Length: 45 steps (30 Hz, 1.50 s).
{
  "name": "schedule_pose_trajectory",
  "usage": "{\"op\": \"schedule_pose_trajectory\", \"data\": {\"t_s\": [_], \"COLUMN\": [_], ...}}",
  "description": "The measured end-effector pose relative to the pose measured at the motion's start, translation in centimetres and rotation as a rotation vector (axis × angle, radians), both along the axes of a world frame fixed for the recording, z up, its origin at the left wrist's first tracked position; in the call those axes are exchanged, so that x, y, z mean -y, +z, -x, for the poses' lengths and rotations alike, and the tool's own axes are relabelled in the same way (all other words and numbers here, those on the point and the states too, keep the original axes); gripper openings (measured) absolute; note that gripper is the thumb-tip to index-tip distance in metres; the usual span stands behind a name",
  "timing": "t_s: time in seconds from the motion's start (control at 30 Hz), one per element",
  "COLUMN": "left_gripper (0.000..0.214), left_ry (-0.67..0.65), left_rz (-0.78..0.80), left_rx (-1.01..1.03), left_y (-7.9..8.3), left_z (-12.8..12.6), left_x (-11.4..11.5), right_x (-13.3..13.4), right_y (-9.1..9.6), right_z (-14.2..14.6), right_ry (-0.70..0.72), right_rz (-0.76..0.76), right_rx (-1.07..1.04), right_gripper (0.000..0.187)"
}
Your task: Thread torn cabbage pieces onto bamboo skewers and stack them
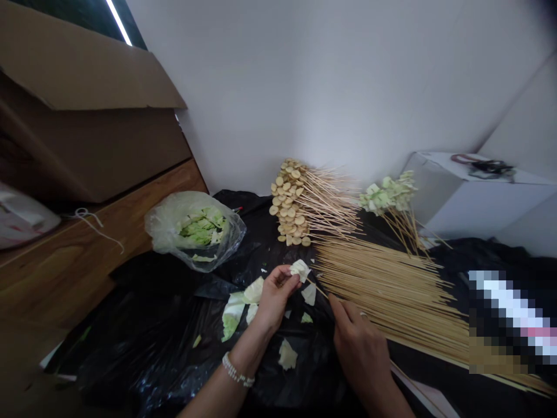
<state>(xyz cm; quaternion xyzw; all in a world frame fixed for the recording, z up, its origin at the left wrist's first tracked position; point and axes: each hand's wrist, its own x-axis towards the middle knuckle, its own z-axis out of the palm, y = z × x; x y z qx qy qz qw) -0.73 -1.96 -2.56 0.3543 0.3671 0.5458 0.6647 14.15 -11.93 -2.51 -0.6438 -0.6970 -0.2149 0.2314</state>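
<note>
My left hand [273, 299] is closed in a pinch on a folded pale cabbage piece [300, 269], held just above the black plastic sheet [165, 325]. My right hand [357, 342] is closed on a thin bamboo skewer [319, 288] whose tip points up-left at the cabbage piece. More cabbage pieces [237, 307] lie under and beside my left hand. A big heap of bare bamboo skewers [391, 284] lies right of my hands.
A clear plastic bag of green cabbage leaves [195, 231] sits at the back left. Skewers loaded with tan round slices [290, 203] and skewers with cabbage [389, 196] lean near the wall. A cardboard box [87, 110] stands on the wooden surface at left, a white box [474, 197] at right.
</note>
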Motion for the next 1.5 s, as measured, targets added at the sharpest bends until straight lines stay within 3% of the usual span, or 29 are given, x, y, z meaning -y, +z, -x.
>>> {"op": "schedule_pose_trajectory", "data": {"t_s": [0.23, 0.47, 0.93, 1.03, 1.2, 1.5], "left_gripper": [0.029, 0.028, 0.032, 0.041, 0.031, 0.039], "left_ry": [0.021, 0.056, 0.092, 0.108, 0.147, 0.097], "left_rz": [0.013, -0.010, 0.090, 0.075, 0.009, -0.024], "left_rx": [-0.027, -0.123, -0.033, -0.064, -0.133, -0.162], "left_y": [1.0, 0.3, 0.7, 0.8, 0.4, 0.5], "left_z": [0.0, 0.2, 0.2, 0.3, 0.4, 0.4], "left_x": [0.2, -0.1, 0.0, 0.0, -0.1, 0.0], "right_x": [0.0, 0.4, 0.4, 0.3, 0.3, 0.3], "right_y": [0.7, 0.2, -0.8, -0.9, -1.0, -0.9], "right_z": [0.2, 0.0, 0.3, 0.3, 0.2, -0.1], "right_ry": [-0.018, 0.041, 0.123, 0.125, 0.115, 0.077], "right_rz": [-0.022, -0.044, -0.078, -0.086, -0.082, -0.063], "right_rx": [0.015, -0.032, -0.177, -0.156, -0.136, -0.179], "right_gripper": [0.039, 0.037, 0.035, 0.035, 0.036, 0.034]}}
